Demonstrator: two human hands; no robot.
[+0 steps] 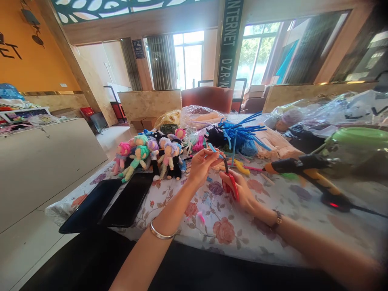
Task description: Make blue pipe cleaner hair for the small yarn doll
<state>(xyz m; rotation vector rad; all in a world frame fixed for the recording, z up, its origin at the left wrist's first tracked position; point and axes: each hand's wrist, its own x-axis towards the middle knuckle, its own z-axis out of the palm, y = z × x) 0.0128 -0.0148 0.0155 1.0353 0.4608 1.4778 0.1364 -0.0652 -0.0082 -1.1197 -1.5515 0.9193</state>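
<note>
Pinched in the fingers of my left hand (203, 165) is a light blue pipe cleaner (213, 149), its end sticking up past the fingertips. My right hand (241, 192) is closed round the red handles of a pair of scissors (230, 186). The dark scissor blades point up and reach the blue piece beside my left fingertips; whether they are cutting into it I cannot tell. Both hands are above the flowered tablecloth (184, 226). Just beyond them lie a bundle of blue pipe cleaners (242, 131) and a yellow fuzzy piece (241, 167).
Several small yarn-haired dolls (141, 155) are heaped at the left. Two black tablets (127, 200) lie near the front left edge. To the right rests a glue gun (315, 173) with a red light and a cord, by a green-lidded container (357, 141). Plastic bags (348, 105) lie behind.
</note>
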